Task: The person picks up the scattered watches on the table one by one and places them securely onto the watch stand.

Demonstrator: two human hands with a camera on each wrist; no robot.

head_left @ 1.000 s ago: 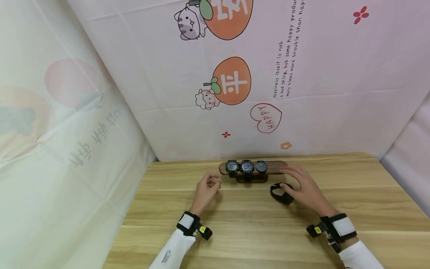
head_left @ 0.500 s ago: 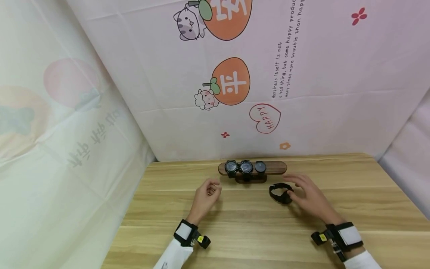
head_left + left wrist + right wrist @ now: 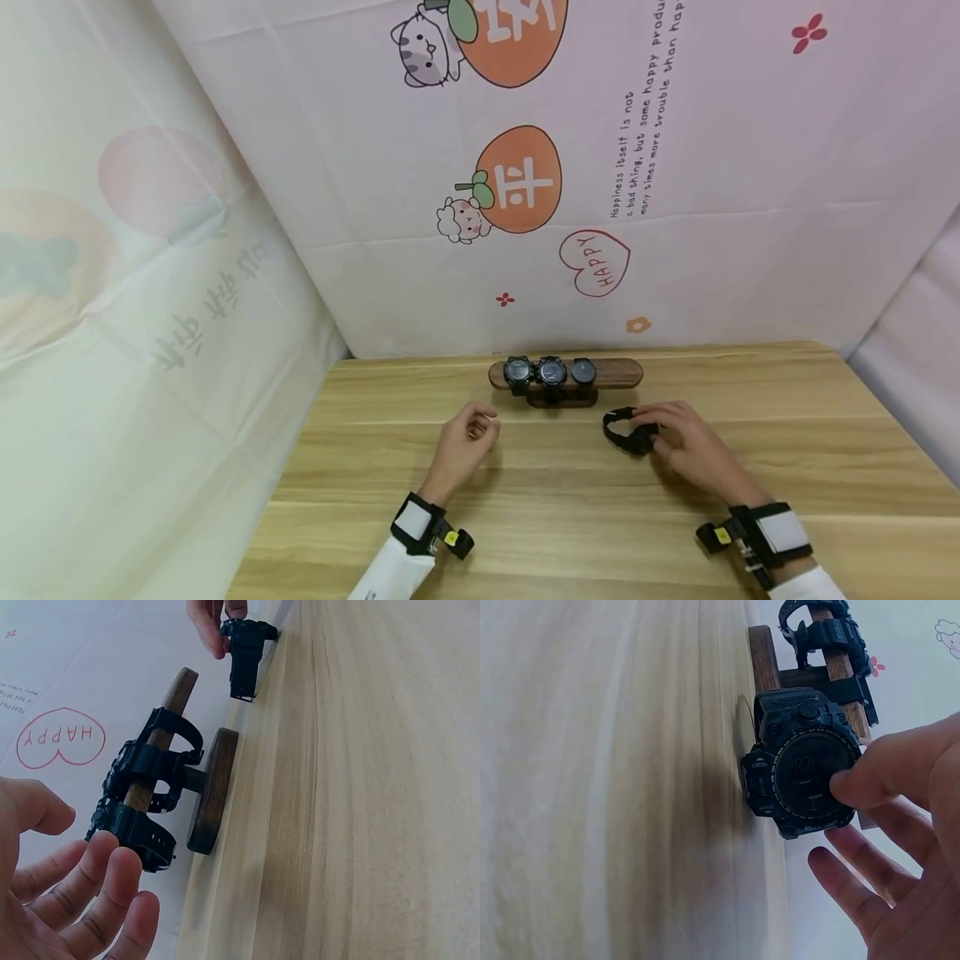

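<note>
Black watch [image 3: 628, 432] pinched by right hand [image 3: 690, 450]; left hand [image 3: 461, 444] idle.

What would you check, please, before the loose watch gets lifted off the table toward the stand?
1. Right hand on the loose watch: ok, thumb on its face, fingers at its side.
2. Grip fully closed round it: cannot tell.
3. Free space on the wooden stand: ok, right end of the bar is bare.
4. Three watches seated on the bar: ok.
5. Left hand clear of the stand: ok, holds nothing.
6. Loose watch's strap closed in a loop: cannot tell.
</note>
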